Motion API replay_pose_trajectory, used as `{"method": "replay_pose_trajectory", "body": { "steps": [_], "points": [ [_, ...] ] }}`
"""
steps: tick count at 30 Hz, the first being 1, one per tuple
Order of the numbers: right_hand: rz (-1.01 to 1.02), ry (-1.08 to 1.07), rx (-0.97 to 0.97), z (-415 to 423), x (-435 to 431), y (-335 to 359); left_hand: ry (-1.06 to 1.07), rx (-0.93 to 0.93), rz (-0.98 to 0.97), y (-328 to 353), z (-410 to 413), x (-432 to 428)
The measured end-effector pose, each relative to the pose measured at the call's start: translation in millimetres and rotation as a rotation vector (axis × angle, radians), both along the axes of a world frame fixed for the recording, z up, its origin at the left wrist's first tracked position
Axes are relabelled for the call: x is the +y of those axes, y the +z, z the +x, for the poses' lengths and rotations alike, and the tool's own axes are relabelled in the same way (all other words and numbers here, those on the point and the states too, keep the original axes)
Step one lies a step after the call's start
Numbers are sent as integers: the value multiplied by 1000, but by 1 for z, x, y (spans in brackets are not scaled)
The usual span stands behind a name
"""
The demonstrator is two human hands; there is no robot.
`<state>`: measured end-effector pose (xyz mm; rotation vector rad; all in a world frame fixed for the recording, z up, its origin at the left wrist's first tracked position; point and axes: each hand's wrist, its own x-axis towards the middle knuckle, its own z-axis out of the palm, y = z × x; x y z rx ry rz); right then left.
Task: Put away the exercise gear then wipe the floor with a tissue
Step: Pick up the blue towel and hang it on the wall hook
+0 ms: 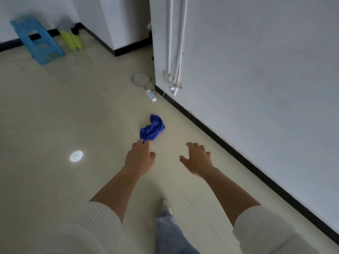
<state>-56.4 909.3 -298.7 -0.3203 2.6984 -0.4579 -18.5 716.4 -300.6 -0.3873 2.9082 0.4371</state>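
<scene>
At the far left a blue plastic stool (36, 39) stands tilted against the wall. Just beside it two yellow-green items (72, 39) lean in the corner (too blurred to name). A round spot of reflected light (76, 156) sits on the pale tiled floor (55, 107).

Near the middle the left hand (139, 158) reaches forward out of a ribbed white sleeve (99, 222). It is palm down, with the fingers stretched out and holding nothing. Its fingertips meet the near edge of a crumpled blue cloth (152, 128) in the view, though I cannot tell whether they touch it. The cloth lies bunched on the floor, near the black baseboard (238, 154) but apart from it.

Beyond the cloth a coiled grey cable (141, 79) and a white power strip (151, 95) lie by the wall corner. Low in the picture are a light shoe (164, 203) and a jeans leg (170, 233).

The right hand (197, 159) is held out to the right of the cloth, well clear of it. Its fingers are spread and relaxed and nothing is in it.

On the right stands a white wall (256, 70), with white conduit strips (174, 43) running down near its corner.
</scene>
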Motion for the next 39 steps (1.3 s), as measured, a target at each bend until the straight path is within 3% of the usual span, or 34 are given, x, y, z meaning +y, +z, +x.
{"method": "replay_pose_trajectory", "body": {
  "steps": [14,22,30,39],
  "points": [
    [50,-211,-127,-272,-194,-67,-131,-107,93,-77,-300,-210],
    [-1,-461,-224,-388,-298,-139,-407,-221,92,-137,-444,-319],
    [-68,-804,-339,-443,-363,-298,-677,-336,-44,-288,-559,-402],
    [-91,-881,-486,-416,-399,-528,-881,-411,17,-534,-560,-381]
  ]
}}
